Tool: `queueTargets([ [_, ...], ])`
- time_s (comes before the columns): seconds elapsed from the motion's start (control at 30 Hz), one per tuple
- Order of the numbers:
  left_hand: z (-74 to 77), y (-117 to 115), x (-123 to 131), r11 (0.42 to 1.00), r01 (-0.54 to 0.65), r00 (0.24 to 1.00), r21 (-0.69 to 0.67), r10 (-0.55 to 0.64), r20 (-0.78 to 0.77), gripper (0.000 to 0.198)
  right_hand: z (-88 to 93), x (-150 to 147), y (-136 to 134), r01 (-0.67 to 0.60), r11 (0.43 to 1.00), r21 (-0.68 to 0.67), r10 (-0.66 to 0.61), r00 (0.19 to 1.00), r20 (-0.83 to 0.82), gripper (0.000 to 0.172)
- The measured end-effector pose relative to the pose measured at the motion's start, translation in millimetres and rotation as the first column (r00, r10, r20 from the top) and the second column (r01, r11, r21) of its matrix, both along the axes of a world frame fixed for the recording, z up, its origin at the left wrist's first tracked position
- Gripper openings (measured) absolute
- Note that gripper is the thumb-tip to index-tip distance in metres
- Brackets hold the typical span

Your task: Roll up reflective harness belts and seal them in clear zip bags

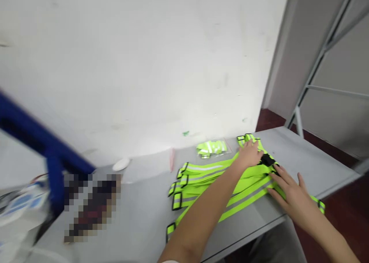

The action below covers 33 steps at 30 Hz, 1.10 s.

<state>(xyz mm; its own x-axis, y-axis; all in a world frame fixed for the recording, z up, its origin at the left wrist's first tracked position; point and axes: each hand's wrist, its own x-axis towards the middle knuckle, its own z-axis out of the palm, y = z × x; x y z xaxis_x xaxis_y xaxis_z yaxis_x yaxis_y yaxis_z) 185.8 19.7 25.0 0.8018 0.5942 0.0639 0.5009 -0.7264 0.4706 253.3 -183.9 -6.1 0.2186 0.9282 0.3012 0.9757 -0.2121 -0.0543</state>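
in the head view, the straps (pixel 207 174) lie in a loose, fanned bundle on the grey worktop (pixel 138 217), right of the middle: bright yellow-green, with silver stripes and black-bound loops at their ends. a black buckle (pixel 268 160) sits between the hands. the left hand (pixel 250 154) bends its fingers down onto the straps; whether they grip, i cannot tell. the right hand (pixel 294 195) has its fingers spread, tips on the straps just beside the buckle, clasping nothing that shows. one strap end shows past the right hand, at the near edge. bare worktop stretches left of the straps and beyond the right hand; the white wall (pixel 129 63) bounds the back. near it, a clear bag (pixel 212 148) holds folded yellow-green strap.
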Motion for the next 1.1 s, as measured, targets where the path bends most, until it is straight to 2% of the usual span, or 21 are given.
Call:
queueTargets([
  [0.07, -6.9, 6, 20, 0.999, -0.048, 0.999, -0.025, 0.048, 0.001, 0.067, -4.2, 5, -20, 0.045, 0.999, 0.004, -0.045, 0.999, -0.022, 0.051],
  [0.17, -18.1, 21, 34, 0.993, -0.117, 0.993, -0.029, 0.118, 0.028, 0.063, -11.2, 16, -41, 0.097, 0.995, 0.001, -0.096, 0.992, -0.086, 0.049],
  [0.33, -37.8, 38, 30, 0.992, -0.128, 0.988, -0.014, 0.129, 0.090, 0.051, -16.9, 27, -59, 0.157, 0.986, 0.050, -0.138, 0.953, -0.270, 0.053],
  [0.43, -44.8, 40, 23, 0.986, -0.164, 0.975, 0.017, 0.160, 0.152, 0.047, -10.9, 26, -61, 0.168, 0.983, 0.072, -0.129, 0.916, -0.381, 0.049],
  [0.5, -44.3, 36, 20, 0.983, -0.175, 0.964, 0.056, 0.160, 0.211, 0.044, -2.7, 26, -59, 0.184, 0.980, 0.073, -0.135, 0.891, -0.434, 0.042],
  [0.57, -39.8, 30, 17, 0.984, -0.120, 0.955, 0.128, 0.079, 0.287, 0.041, 7.0, 27, -53, 0.226, 0.971, 0.076, -0.166, 0.868, -0.468, 0.032],
  [0.6, -36.6, 27, 16, 0.982, -0.058, 0.948, 0.178, -0.002, 0.319, 0.040, 11.5, 27, -49, 0.258, 0.963, 0.082, -0.190, 0.858, -0.477, 0.029],
  [0.7, -26.6, 17, 11, 0.929, 0.218, 0.894, 0.299, -0.313, 0.321, 0.037, 20.4, 26, -27, 0.344, 0.935, 0.084, -0.269, 0.845, -0.463, 0.030],
  [0.8, -21.4, 12, 6, 0.866, 0.434, 0.837, 0.247, -0.489, 0.246, 0.039, 20.1, 21, 2, 0.394, 0.919, 0.035, -0.345, 0.842, -0.415, 0.037],
  [0.87, -21.5, 12, 4, 0.859, 0.483, 0.827, 0.171, -0.512, 0.231, 0.046, 15.5, 16, 18, 0.437, 0.899, -0.008, -0.404, 0.824, -0.397, 0.037],
  [0.97, -24.2, 16, 3, 0.871, 0.480, 0.830, 0.104, -0.490, 0.267, 0.052, 5.7, 12, 31, 0.508, 0.861, -0.024, -0.471, 0.778, -0.415, 0.035],
  [1.1, -26.6, 17, 4, 0.884, 0.459, 0.827, 0.091, -0.463, 0.319, 0.046, -4.2, 12, 32, 0.543, 0.835, 0.088, -0.472, 0.791, -0.390, 0.038],
])
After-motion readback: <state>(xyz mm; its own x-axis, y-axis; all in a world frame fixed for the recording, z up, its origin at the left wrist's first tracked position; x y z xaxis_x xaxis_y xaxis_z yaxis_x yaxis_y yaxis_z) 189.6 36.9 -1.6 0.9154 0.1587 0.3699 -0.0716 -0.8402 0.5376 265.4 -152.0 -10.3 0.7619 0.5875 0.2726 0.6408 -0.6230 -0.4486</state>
